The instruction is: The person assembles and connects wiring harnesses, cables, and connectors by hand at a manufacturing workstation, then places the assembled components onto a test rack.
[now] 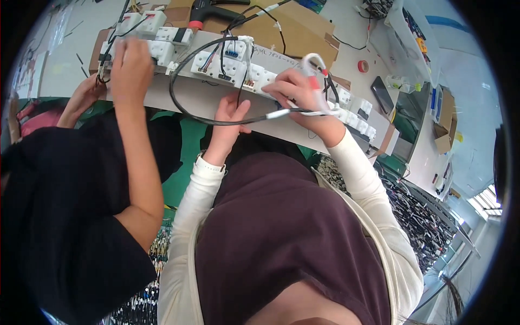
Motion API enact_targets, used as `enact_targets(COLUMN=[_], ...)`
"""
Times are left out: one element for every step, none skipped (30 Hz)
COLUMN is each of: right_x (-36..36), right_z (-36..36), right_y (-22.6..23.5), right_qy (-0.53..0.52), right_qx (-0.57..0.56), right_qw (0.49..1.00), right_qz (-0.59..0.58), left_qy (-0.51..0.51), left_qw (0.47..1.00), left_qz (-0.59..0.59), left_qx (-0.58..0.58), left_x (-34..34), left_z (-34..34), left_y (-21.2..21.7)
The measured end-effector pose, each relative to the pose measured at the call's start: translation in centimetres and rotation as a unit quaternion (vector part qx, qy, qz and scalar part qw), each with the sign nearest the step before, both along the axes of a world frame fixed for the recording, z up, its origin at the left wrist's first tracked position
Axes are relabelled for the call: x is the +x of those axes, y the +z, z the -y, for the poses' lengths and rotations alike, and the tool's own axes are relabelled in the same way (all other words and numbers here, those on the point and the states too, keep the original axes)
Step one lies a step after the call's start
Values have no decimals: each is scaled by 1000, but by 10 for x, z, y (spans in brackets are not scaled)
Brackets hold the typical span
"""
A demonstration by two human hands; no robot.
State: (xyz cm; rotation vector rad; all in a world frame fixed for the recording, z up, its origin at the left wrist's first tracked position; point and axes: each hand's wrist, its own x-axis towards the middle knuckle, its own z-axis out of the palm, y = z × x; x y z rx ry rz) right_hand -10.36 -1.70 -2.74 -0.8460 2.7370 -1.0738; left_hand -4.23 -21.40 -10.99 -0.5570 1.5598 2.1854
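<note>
A row of white connector blocks [230, 69] runs along a pale board in front of me. Over it loops a black cable [174, 95] with white tape bands, which crosses in front of both my hands. My left hand [228, 127] is at the board's near edge, thumb and forefinger closed around a thin black wire [241, 89] that comes down from the blocks. To its right, my right hand [300, 95] has its fingertips bunched against a white block; what they grip is hidden. A curved whitish strip with red bands [313, 70] rises beside this hand.
At my left a person in black works on the same board, one hand [131, 62] over white blocks. Behind the board lie a black tool with a red collar [196, 17] and cardboard [303, 27]. Red tape [363, 66] and a dark phone [382, 93] lie at the right.
</note>
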Motion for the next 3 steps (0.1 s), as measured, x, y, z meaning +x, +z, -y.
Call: enact_targets(right_x=[4,9,15], right_z=[0,2,2], right_y=[-2,-4,-7], right_qy=[-16,-66,-103], right_qx=[-38,-91,-140], right_qw=[998,993,982], right_qz=[46,37,80], left_qy=[-2,-18,-19], left_qw=[1000,999,999], left_qz=[2,35,36], left_qx=[11,4,4], left_x=[1,0,0], left_z=[0,1,1], left_y=[1,1,1])
